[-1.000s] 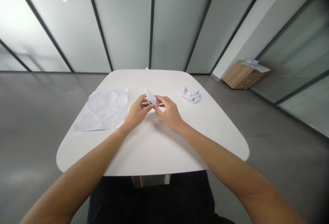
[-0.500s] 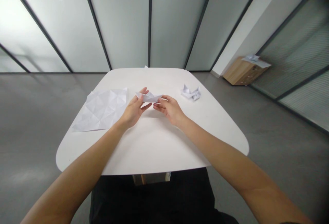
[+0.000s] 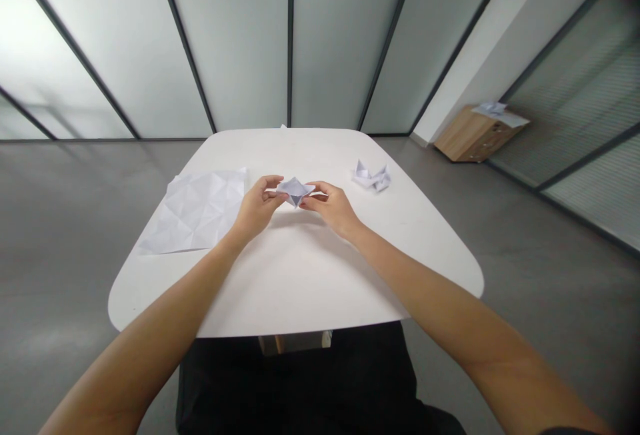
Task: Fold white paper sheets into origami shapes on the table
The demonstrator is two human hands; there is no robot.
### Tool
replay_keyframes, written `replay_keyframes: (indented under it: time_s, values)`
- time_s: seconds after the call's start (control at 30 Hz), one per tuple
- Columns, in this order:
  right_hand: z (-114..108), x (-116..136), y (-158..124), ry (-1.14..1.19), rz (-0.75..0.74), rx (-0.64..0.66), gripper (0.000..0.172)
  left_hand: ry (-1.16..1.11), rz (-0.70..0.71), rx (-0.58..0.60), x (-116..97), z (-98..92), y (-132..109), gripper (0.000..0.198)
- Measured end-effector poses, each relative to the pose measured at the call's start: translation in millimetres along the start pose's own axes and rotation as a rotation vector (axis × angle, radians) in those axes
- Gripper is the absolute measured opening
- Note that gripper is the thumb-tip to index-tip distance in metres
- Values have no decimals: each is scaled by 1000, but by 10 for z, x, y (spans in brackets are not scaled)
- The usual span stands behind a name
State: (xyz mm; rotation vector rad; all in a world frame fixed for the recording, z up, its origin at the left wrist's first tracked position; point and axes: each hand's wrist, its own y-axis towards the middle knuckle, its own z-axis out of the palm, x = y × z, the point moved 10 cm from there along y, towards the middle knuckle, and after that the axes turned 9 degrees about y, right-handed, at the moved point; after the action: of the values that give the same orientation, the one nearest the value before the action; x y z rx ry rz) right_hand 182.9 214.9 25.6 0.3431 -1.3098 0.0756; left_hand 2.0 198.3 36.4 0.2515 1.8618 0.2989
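Note:
A small folded white paper piece [image 3: 295, 190] is spread into a hollow, boat-like shape between my hands. My left hand [image 3: 257, 208] pinches its left end with the fingertips, and my right hand [image 3: 330, 208] pinches its right end. Both hands are above the white table [image 3: 300, 288]. Left of my left hand, a large creased sheet of white paper [image 3: 197, 212] lies flat on the table. Right of my right hand sits a crumpled folded paper model [image 3: 371, 177], apart from both hands.
The rounded white table has a small paper tip [image 3: 283, 126] at its far edge. A wooden cabinet [image 3: 470, 135] with loose paper [image 3: 500, 110] on top stands at the far right, beside frosted glass partitions [image 3: 240, 42]. Grey floor surrounds the table.
The paper piece has gone from a flat, narrow fold to an opened, hollow shape. My hands have moved closer together and lower.

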Motion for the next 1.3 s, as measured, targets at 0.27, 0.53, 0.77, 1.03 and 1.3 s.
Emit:
replay_keyframes:
  time_s: [0.27, 0.53, 0.77, 1.03, 1.3]
  values:
    - [-14, -56, -1, -99, 61, 23, 43, 110, 13, 50, -25, -50, 1, 39]
    - [68, 19, -47, -22, 48, 73, 43, -33, -19, 56, 24, -44, 20, 39]
    - [-13, -37, -21, -256, 17, 32, 33, 175, 29, 54, -24, -35, -17, 33]
    - [4, 36, 31, -553, -223, 65, 14, 358, 111, 144, -149, 72, -64, 26]
    - [191, 185, -74, -645, -363, 156, 7, 436, 116, 181, -130, 90, -71, 22]
